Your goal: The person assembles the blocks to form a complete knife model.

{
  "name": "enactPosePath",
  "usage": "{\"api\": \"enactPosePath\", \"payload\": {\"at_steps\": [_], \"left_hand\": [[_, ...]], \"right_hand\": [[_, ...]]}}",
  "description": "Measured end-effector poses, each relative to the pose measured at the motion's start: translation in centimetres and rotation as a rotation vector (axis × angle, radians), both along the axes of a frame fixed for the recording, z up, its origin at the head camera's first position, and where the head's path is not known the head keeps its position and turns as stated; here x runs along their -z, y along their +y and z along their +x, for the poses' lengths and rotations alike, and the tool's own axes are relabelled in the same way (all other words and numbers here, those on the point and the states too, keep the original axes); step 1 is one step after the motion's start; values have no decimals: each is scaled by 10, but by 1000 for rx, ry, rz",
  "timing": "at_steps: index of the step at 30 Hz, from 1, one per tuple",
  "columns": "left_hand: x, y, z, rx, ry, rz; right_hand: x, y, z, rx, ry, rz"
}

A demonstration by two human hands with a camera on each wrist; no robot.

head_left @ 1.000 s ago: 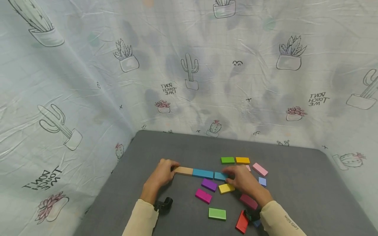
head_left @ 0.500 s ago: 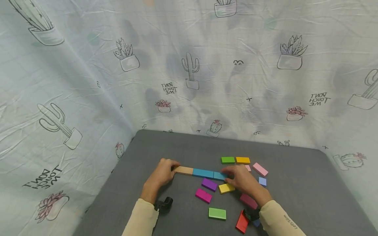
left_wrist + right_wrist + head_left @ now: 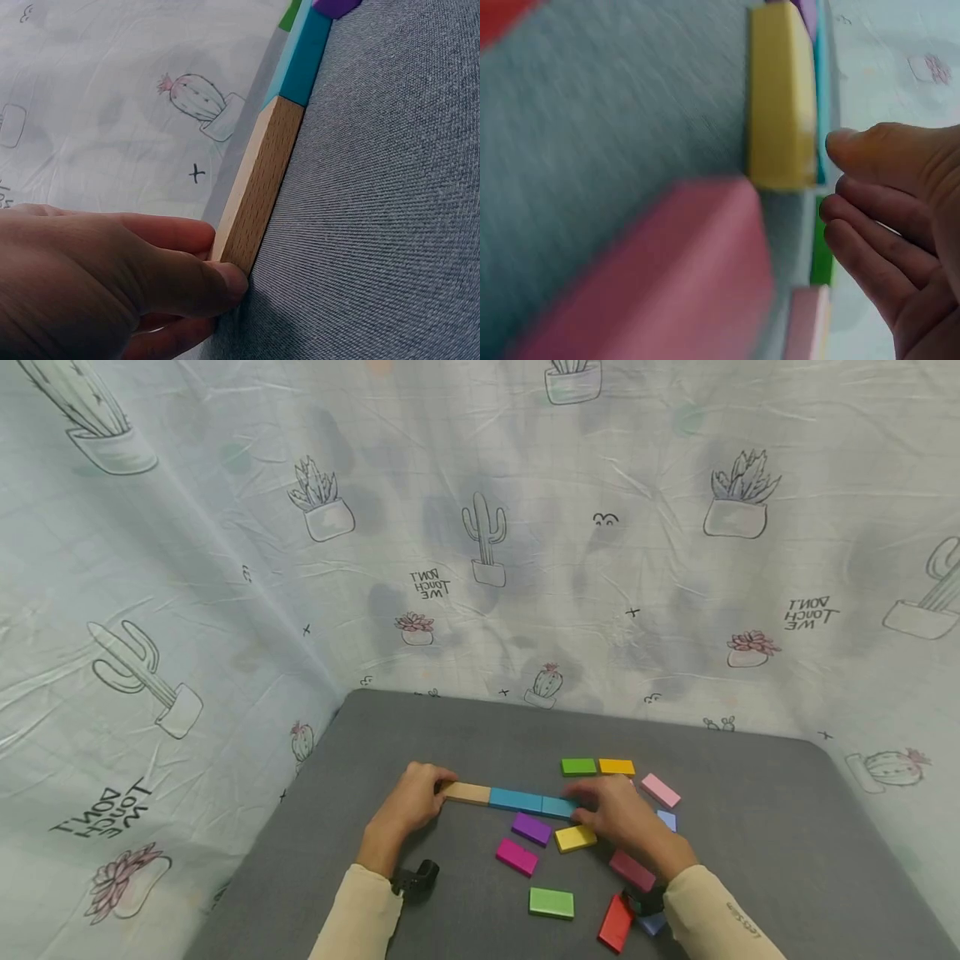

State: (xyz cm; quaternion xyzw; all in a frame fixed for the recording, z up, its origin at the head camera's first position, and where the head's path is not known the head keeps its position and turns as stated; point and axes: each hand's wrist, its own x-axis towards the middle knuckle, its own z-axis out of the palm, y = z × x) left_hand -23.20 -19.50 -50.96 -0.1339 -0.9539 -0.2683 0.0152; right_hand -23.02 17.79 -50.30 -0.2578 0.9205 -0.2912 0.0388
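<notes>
On the grey table, my left hand pinches one end and my right hand, loosely spread, contact unclear, flanks the other: wooden block in my left, long blue block, short blue block, lined up end to end. Yellow block and purple block lie close on my side

Looks like a curtained-off workspace, with cactus-print cloth behind and beside a grey table; cannot be pinned down as home or lab.
</notes>
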Motion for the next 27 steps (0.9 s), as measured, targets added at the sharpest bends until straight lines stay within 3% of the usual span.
{"api": "enactPosePath", "payload": {"at_steps": [8, 15, 22, 27], "left_hand": [[2, 0, -1, -1, -6, 0], [2, 0, -2, -2, -20, 2], [1, 0, -2, -4, -21, -8], [1, -1, -1, -11, -26, -5]], "right_hand": [[-13, 37, -11, 99, 39, -10], [-6, 72, -19, 159, 56, 8], [0, 85, -16, 123, 19, 25], [0, 82, -14, 141, 27, 34]]}}
